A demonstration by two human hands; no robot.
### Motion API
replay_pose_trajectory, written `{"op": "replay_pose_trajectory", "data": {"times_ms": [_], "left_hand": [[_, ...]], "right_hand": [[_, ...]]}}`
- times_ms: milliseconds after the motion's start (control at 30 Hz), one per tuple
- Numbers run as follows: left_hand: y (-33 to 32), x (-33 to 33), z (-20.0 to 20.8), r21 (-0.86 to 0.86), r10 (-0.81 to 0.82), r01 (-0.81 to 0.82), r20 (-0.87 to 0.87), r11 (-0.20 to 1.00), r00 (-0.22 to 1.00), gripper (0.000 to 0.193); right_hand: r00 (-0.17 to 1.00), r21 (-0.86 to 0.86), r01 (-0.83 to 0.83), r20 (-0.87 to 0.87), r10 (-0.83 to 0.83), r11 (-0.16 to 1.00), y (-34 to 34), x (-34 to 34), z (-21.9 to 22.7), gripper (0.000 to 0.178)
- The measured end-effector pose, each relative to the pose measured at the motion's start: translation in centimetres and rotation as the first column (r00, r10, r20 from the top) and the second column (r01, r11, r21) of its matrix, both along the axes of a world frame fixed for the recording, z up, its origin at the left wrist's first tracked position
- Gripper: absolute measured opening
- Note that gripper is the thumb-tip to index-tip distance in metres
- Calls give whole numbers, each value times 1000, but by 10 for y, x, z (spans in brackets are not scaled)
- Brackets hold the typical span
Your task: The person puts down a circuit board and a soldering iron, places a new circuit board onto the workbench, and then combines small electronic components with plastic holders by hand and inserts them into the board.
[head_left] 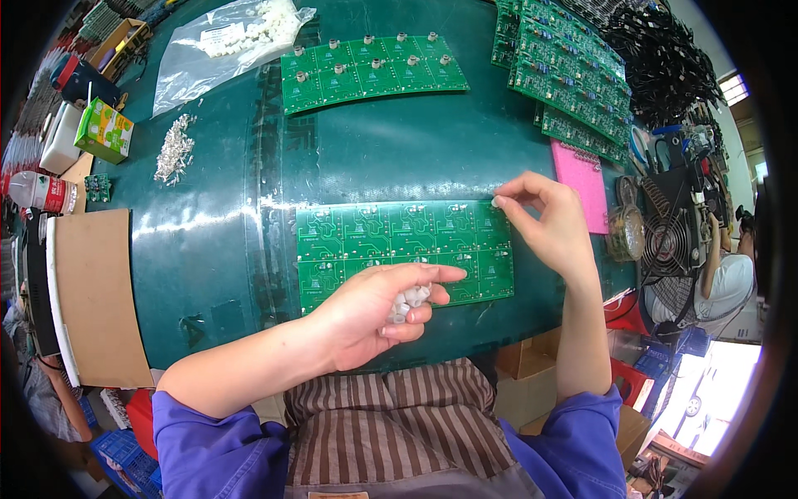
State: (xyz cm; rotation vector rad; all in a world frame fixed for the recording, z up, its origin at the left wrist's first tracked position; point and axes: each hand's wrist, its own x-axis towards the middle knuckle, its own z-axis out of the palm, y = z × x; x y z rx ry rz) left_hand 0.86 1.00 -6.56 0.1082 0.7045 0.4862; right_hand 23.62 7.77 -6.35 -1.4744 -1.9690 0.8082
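Note:
A green circuit board panel (374,229) lies flat on the dark green table mat in front of me. My left hand (370,312) is over its near part, palm turned up, fingers curled around several small white plastic pieces (409,303), with the index finger stretched out over the board. At the board's far right corner, my right hand (549,220) pinches one small white piece (497,202) between thumb and fingertip. Whether that piece touches the board I cannot tell.
Farther back lies another green panel (366,79) carrying small upright parts. A plastic bag (224,50) of white pieces and a pile of metal bits (174,151) are at left. Stacked populated boards (569,75), a pink pad (582,187) and a fan (669,237) stand at right.

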Motion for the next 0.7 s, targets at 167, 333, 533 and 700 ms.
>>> {"op": "replay_pose_trajectory", "data": {"times_ms": [167,333,533,700], "left_hand": [[0,0,0,-3,5,-5,-2,1000,1000,37],[0,0,1,20,-11,11,-7,1000,1000,37],[-1,0,3,22,-9,10,-36,1000,999,35],[0,1,2,26,-9,10,-39,1000,999,34]], "right_hand": [[1000,29,-16,6,16,999,0,-1,-2,8],[1000,55,-23,2,23,998,-1,1,-4,7],[999,104,-26,44,22,994,-5,1,-6,7],[998,162,49,26,-54,986,-14,-4,-12,7]]}}
